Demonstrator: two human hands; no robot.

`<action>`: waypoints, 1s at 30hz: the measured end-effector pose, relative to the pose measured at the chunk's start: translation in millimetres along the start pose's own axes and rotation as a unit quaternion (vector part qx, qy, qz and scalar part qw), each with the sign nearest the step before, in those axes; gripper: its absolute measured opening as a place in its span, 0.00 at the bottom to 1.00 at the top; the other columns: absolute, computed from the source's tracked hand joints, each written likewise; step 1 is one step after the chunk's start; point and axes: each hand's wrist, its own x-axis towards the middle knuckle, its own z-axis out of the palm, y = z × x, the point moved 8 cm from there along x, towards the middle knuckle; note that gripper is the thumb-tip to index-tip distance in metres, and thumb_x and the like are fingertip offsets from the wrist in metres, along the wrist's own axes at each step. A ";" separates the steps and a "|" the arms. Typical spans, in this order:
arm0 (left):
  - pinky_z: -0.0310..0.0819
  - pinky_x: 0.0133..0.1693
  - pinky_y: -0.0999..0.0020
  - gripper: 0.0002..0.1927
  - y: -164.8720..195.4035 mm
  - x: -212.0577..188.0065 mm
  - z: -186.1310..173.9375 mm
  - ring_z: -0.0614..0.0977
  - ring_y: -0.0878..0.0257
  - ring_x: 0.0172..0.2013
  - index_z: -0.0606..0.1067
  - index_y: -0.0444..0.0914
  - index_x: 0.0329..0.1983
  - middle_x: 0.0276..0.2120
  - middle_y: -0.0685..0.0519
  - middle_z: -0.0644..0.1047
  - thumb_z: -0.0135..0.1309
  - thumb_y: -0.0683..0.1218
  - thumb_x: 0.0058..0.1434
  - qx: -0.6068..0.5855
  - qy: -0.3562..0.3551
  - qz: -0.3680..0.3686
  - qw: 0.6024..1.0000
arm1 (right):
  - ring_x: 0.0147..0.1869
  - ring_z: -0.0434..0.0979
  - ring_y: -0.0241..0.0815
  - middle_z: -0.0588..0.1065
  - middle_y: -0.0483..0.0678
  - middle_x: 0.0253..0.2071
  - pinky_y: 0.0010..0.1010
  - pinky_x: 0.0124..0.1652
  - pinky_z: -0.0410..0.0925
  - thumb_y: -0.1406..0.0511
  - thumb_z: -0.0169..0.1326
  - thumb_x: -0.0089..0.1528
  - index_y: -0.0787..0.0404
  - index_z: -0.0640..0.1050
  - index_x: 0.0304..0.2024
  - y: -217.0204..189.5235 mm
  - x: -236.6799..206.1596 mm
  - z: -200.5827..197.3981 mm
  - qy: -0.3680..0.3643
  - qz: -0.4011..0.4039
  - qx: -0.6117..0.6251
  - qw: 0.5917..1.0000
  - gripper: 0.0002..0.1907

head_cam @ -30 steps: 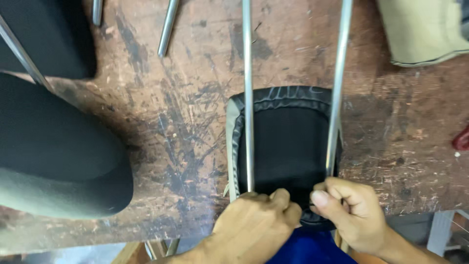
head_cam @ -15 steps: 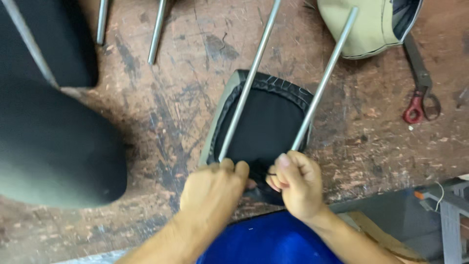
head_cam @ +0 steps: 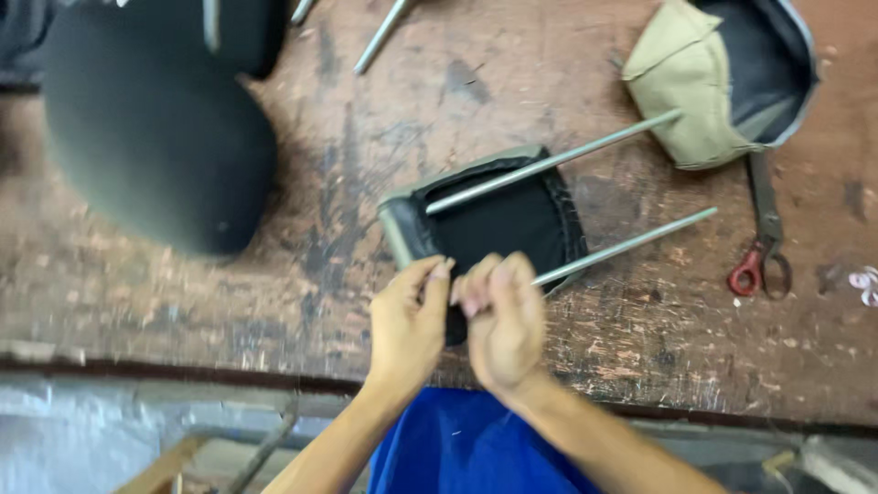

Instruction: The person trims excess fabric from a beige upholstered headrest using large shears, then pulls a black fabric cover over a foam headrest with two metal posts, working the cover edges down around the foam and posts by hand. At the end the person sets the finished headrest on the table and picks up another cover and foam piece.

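A black fabric-covered headrest [head_cam: 503, 224] with a grey edge lies on the worn wooden workbench [head_cam: 384, 165]. Two metal rods [head_cam: 585, 151] stick out of it toward the upper right. My left hand [head_cam: 407, 329] and my right hand [head_cam: 498, 320] meet at the headrest's near edge, both pinching the black fabric there. The fingertips hide the exact spot they grip.
A large black cushion [head_cam: 155, 119] sits at the upper left. A beige and black cover [head_cam: 722, 78] lies at the upper right, with red-handled scissors [head_cam: 759, 247] below it. Loose metal rods [head_cam: 380, 37] lie at the top. The bench edge runs just below my hands.
The view has swung, so the headrest and its rods now slant toward the upper right. My hands stay together on the near edge of the headrest fabric.
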 end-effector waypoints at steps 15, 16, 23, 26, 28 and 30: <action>0.74 0.34 0.55 0.05 33.7 -16.6 -11.0 0.81 0.47 0.32 0.77 0.38 0.43 0.33 0.46 0.79 0.54 0.44 0.69 0.200 0.135 0.232 0.942 | 0.42 0.77 0.43 0.72 0.56 0.47 0.35 0.43 0.70 0.63 0.52 0.70 0.65 0.75 0.50 -39.1 102.0 43.9 -0.306 -0.125 -0.563 0.757 0.11; 0.74 0.35 0.55 0.04 33.5 -17.3 -14.3 0.81 0.47 0.32 0.77 0.38 0.42 0.33 0.47 0.79 0.53 0.44 0.69 0.189 0.145 0.228 0.944 | 0.41 0.78 0.46 0.71 0.59 0.51 0.37 0.43 0.71 0.64 0.53 0.68 0.66 0.75 0.53 -57.0 96.6 42.4 -0.296 -0.208 -0.612 0.703 0.15; 0.70 0.37 0.53 0.04 51.0 10.1 -41.8 0.78 0.46 0.35 0.77 0.38 0.40 0.32 0.46 0.75 0.54 0.43 0.67 0.212 0.115 0.248 0.938 | 0.46 0.78 0.55 0.74 0.53 0.47 0.43 0.45 0.71 0.64 0.49 0.67 0.61 0.77 0.52 -46.5 -1.1 -21.3 -0.283 0.041 -0.779 0.558 0.13; 0.67 0.38 0.52 0.03 57.8 27.4 -43.1 0.77 0.47 0.38 0.77 0.39 0.40 0.34 0.47 0.74 0.55 0.43 0.65 0.246 0.085 0.265 0.929 | 0.46 0.77 0.56 0.75 0.55 0.45 0.43 0.43 0.71 0.67 0.54 0.62 0.64 0.78 0.52 -37.8 -35.8 12.0 -0.302 -0.033 -0.705 0.641 0.16; 0.66 0.39 0.52 0.03 58.8 33.7 -42.4 0.77 0.48 0.39 0.77 0.40 0.39 0.35 0.48 0.74 0.55 0.43 0.64 0.262 0.074 0.266 0.925 | 0.46 0.78 0.54 0.76 0.53 0.45 0.42 0.44 0.71 0.68 0.57 0.60 0.64 0.79 0.49 -42.6 -31.9 33.7 -0.300 -0.097 -0.676 0.666 0.15; 0.65 0.39 0.52 0.03 55.9 36.2 -40.6 0.76 0.48 0.40 0.78 0.40 0.39 0.35 0.49 0.74 0.55 0.43 0.64 0.268 0.065 0.250 0.928 | 0.47 0.78 0.52 0.77 0.51 0.45 0.41 0.47 0.70 0.70 0.60 0.58 0.63 0.78 0.47 -53.9 0.2 51.9 -0.261 -0.208 -0.661 0.672 0.14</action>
